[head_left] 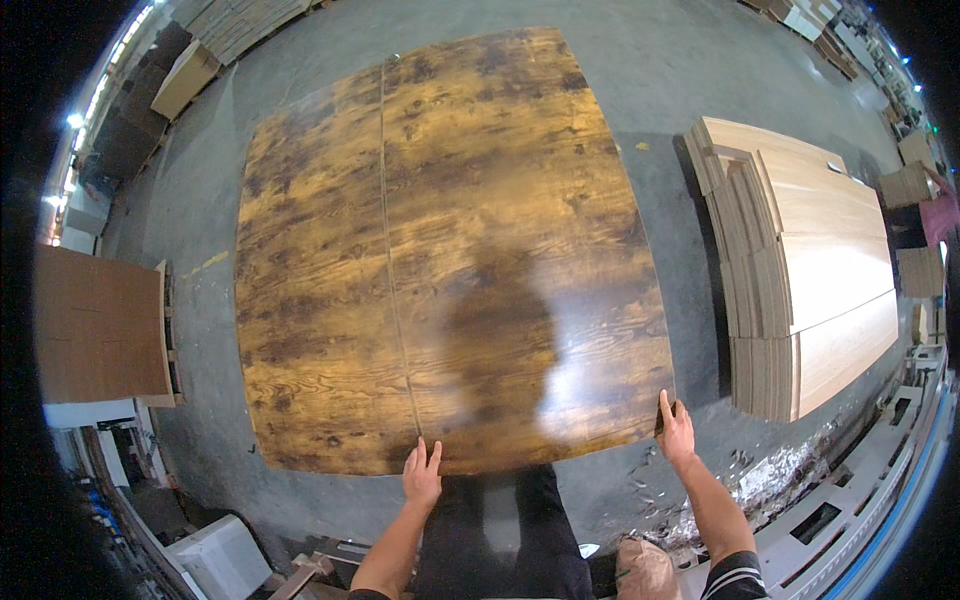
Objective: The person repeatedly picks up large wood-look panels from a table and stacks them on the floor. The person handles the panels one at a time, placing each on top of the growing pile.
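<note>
A large stack top or panel surface with glossy brown and dark wood grain (310, 250) fills the middle of the view. A thin pale line, a seam or a cord, runs across it from far to near. My left hand (423, 478) rests at its near edge, right by that line, with the fingers stretched out and apart on the surface. At the near right corner, my right hand (677, 432) is closed round the panel's edge, its fingertips along the side. The panel's underside is hidden.
To the right stands a stack of pale wood boards (840, 260). A brown stack on a pallet (100, 320) lies at the left. Pale machine rails (850, 500) run along the lower right, near scattered scraps on the grey floor (640, 80). A white box (220, 555) sits lower left.
</note>
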Demonstrator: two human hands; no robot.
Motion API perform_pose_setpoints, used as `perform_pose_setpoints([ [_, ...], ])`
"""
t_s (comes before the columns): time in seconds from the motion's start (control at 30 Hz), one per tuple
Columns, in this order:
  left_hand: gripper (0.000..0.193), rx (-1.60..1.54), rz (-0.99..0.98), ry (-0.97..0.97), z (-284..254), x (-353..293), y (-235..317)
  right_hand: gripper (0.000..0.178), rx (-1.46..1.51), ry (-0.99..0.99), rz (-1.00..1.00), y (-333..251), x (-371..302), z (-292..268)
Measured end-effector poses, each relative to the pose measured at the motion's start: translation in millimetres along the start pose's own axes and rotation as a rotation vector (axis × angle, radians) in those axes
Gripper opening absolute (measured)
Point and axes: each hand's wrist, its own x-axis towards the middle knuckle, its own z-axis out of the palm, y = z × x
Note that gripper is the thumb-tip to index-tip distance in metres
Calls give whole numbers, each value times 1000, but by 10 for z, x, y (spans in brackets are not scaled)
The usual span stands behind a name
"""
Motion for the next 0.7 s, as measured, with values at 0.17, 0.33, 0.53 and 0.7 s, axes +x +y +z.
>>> perform_pose_setpoints([
  [0.17,72,-61,0,13,-43,-10,0,92,-2,-36,29,-35,-7,28],
  [0.33,67,-44,8,-10,-12,10,-53,92,0,-28,77,-108,-19,65],
  [0.53,66,-68,17,-3,-5,-22,-103,95,28,-46,32,-139,-34,0],
  [0.7,71,-27,55,-26,58,-38,-159,95,46,-66,22,-133,-5,-27],
])
